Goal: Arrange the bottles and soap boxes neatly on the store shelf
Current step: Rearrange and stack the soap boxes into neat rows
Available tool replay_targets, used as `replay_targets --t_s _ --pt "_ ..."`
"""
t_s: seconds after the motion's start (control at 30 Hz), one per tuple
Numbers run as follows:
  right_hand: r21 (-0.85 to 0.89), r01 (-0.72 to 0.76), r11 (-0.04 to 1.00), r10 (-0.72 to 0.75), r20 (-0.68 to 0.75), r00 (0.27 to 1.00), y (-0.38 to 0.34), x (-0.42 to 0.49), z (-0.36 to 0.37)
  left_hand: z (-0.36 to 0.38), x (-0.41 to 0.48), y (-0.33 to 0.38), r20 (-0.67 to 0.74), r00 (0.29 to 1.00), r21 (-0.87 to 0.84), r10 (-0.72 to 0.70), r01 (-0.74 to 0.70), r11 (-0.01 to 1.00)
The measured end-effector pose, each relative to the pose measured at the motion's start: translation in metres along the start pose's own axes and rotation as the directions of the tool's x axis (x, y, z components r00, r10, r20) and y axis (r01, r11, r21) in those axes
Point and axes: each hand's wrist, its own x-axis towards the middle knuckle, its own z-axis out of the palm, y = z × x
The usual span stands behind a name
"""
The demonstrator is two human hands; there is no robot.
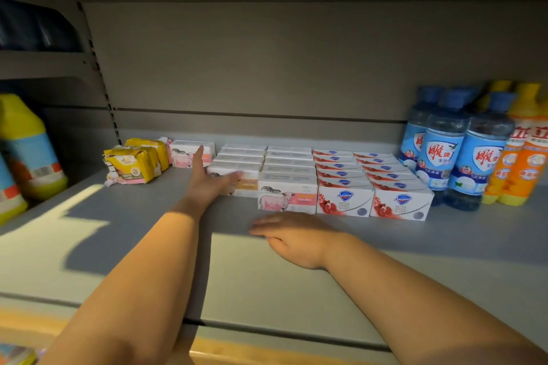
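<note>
Two hands in frame, neither gripping. Left hand [209, 185]: fingers [234, 176] straight and pressed together, thumb splayed up toward 12 o'clock. The fingertips lie against the front box of the leftmost row of white cardboard soap boxes with a pink sheep print [240, 161]. The tips are blurred, so I cannot tell the exact contact face. Reads as a flat-hand nudge, not a pick. That front box sits deeper than its neighbour at 3 o'clock, so my guess is it's being squared to the same front line.

Right hand [293, 238]: fingers flat, together, pointing to 9 o'clock, palm down on the grey metal shelf board [124, 216]. It sits just in front of the second sheep-box row [287, 197]. Probably bracing.

Outward: at 3 o'clock of the sheep rows, two rows of white-and-red pomegranate soap boxes [344, 200], side by side, fronts near flush. Further toward 3 o'clock, clear blue-capped plastic bottles [444, 154], then orange bottles with yellow caps [527, 166], all upright and packed tight.

At 9 o'clock of the left hand, one stray sheep box [189, 154] sits behind the thumb. Beyond it is a loose heap of yellow soft soap packs [135, 164], tilted and unaligned, likely the work left. A yellow-capped jug [29, 142] stands in the next bay, far 9 o'clock.

Risk: a sideways push can skew the row behind.
</note>
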Motion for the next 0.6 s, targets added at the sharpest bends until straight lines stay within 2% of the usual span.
replay_targets --t_s 0.1,0.17,0.23,0.3,0.4,0.5,0.6 --pt "0.071 -0.035 0.997 0.035 0.005 0.999 -0.004 0.017 0.001 -0.014 0.002 0.001 -0.130 0.988 -0.064 -0.081 0.073 0.995" --pt "0.066 -0.037 0.997 0.038 -0.020 0.999 -0.007 0.031 0.005 -0.022 0.010 0.004 -0.291 0.944 -0.076 -0.152 0.136 0.988" --pt "0.063 -0.019 0.998 0.024 -0.081 0.996 -0.008 0.042 0.008 -0.029 0.023 0.005 -0.399 0.914 0.174 -0.072 0.153 0.973" --pt "0.109 -0.006 0.994 0.019 -0.122 0.992 -0.005 0.047 0.011 -0.034 0.038 0.004 -0.360 0.928 0.438 0.095 0.079 0.895" --pt "0.147 0.030 0.989 -0.005 -0.164 0.986 0.000 0.049 0.015 -0.040 0.065 -0.003 -0.199 0.933 0.681 0.301 -0.089 0.727" --pt "0.160 0.062 0.985 -0.030 -0.196 0.980 0.004 0.052 0.018 -0.038 0.089 -0.016 -0.033 0.963 0.832 0.267 -0.122 0.541" --pt "0.175 0.078 0.982 -0.043 -0.199 0.979 0.007 0.054 0.019 -0.034 0.105 -0.027 0.052 0.972 0.919 0.231 -0.137 0.371"
